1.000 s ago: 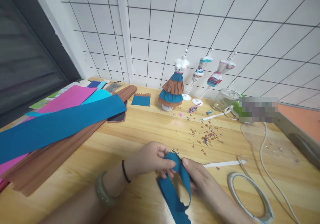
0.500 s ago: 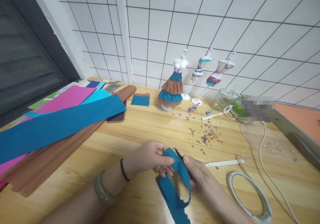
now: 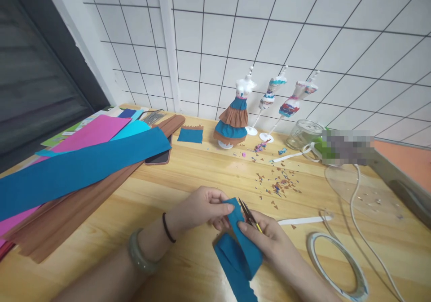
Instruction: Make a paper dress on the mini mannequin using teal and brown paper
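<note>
1. White tiles with dark grid lines are filling the wall [image 3: 222, 32] we are facing, and a pale wooden surface [image 3: 188, 180] is stretching out below it.
2. Our left hand [image 3: 208, 207] is pinching the upper end of a teal strip [image 3: 247, 243] between thumb and fingers; the strip is folding back on itself in the lower middle of our view.
3. Our right hand [image 3: 269, 237] is gripping small scissors [image 3: 247, 212], their dark blades pointing up beside the strip's right edge, while its thumb is pressing on the strip.
4. Near its lower end the strip is showing a jagged edge, so we are judging that part cut; folds are hiding other stretches, leaving us unable to tell how much is left.
5. Beyond our hands, one dress form [image 3: 232, 115] is wearing a tiered teal and brown skirt that is looking well advanced; two forms beside it are standing skirtless in patchy wraps.
6. Leftward, a wide blue band [image 3: 84, 165] is lying over brown and pink sheets and partly covering a phone [image 3: 158, 159].
7. Rightward, tiny scraps [image 3: 278, 187] are littering the surface, a tape roll [image 3: 361, 288] is resting near our right forearm, and a clear jar [image 3: 305, 133] is standing near the wall.
</note>
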Action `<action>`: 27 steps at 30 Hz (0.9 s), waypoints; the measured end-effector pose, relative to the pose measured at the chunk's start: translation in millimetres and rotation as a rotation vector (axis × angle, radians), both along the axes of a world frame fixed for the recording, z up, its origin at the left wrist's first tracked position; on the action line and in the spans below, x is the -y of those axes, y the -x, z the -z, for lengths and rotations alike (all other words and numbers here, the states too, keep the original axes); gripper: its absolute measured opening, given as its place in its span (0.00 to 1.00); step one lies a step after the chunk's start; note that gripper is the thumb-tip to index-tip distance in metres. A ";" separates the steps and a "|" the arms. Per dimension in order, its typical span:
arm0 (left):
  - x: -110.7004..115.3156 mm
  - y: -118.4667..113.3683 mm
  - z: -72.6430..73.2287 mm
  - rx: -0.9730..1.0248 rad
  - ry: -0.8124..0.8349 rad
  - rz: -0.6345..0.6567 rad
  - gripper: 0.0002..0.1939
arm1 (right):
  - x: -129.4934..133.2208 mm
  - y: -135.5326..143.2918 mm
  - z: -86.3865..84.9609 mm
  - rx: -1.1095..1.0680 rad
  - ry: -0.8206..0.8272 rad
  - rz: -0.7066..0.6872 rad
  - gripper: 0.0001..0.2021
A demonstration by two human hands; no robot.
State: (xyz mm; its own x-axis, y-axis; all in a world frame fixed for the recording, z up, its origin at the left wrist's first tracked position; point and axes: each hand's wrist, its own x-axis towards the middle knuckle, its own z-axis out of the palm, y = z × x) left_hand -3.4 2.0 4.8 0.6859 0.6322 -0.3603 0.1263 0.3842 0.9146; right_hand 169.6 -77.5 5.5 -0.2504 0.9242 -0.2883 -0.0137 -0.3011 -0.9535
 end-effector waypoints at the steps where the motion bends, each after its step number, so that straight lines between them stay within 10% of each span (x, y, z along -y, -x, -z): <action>1: -0.1 0.2 0.1 0.003 -0.015 -0.024 0.19 | 0.3 0.4 1.8 -0.009 0.013 0.006 0.15; 27: -0.7 4.1 -10.6 -0.057 0.055 0.091 0.18 | 4.0 -9.8 1.8 0.057 0.075 -0.115 0.22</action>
State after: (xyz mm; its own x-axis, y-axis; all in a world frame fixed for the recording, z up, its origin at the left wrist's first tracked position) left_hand -7.5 2.8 15.4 0.7171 0.5466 -0.4325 0.2141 0.4178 0.8829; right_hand 179.5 -81.5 3.7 -0.3347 0.8656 -0.3723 0.0785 -0.3681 -0.9265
